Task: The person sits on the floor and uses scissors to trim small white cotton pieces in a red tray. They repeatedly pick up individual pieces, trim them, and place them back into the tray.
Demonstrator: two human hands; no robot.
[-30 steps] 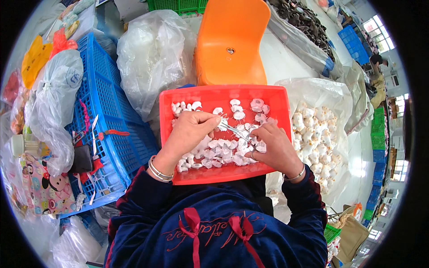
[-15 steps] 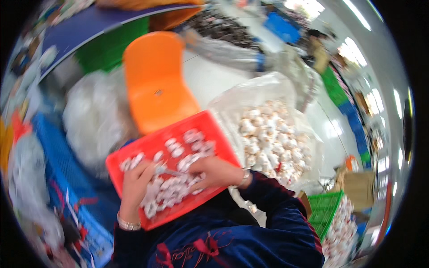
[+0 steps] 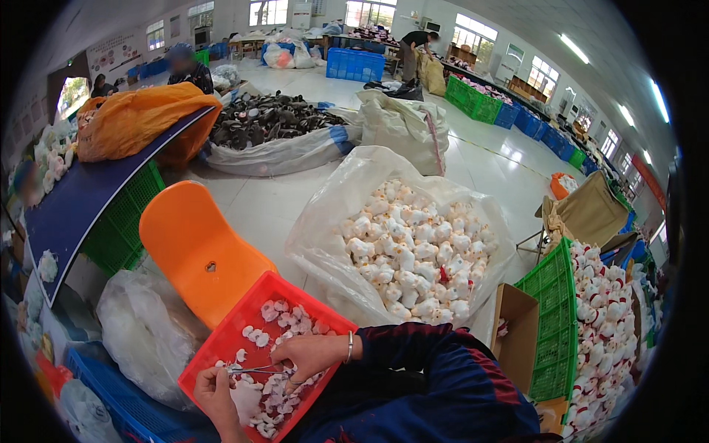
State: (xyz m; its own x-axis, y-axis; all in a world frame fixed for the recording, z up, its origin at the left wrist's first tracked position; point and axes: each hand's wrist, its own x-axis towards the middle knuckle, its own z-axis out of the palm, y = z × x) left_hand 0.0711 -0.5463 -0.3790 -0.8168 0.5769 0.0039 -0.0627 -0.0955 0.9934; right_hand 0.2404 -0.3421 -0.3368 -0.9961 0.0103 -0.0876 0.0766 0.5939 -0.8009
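A red tray (image 3: 198, 363) lies at my lap, holding many small white fabric pieces (image 3: 295, 321). Over it, my right hand (image 3: 316, 356) is closed on a slim, scissor-like metal tool (image 3: 255, 369) whose tip points left. I cannot make out whether it is scissors or forceps. My left hand (image 3: 216, 395) is pinched at the tool's tip, on what looks like a small white fabric piece (image 3: 221, 365). A larger white piece (image 3: 246, 399) rests in the tray below the tool.
An orange chair (image 3: 199, 244) stands just beyond the tray. A big clear bag (image 3: 325, 221) of white plush pieces (image 3: 413, 258) is ahead. A cardboard box (image 3: 517, 332) and green crate (image 3: 550, 317) stand right; a blue crate (image 3: 125, 399) is left. People work farther off.
The view has tilted up and turned, so more of the room shows and the tray sits lower. Both hands stay over the tray, with the metal tool between them.
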